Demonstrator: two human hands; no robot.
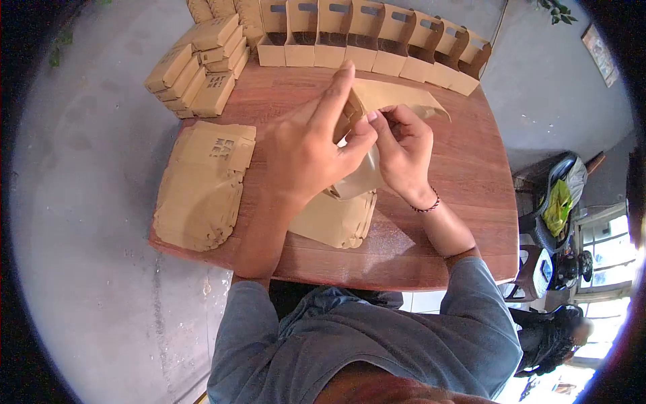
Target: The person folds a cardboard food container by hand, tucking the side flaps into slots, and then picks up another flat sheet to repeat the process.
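Note:
A partly folded brown cardboard piece is held up over the table between my two hands. My left hand grips its left side, the index finger pointing up and the thumb on the near edge. My right hand pinches the same piece at its middle, close to my left thumb. Part of the cardboard hangs below my hands, and my fingers hide some of its folds. Beneath, flat cardboard sheets lie near the table's front edge.
Another stack of flat printed cardboard lies at the left of the wooden table. Folded boxes are piled at the back left. A row of open carriers with handles lines the back edge. A person is at the far right.

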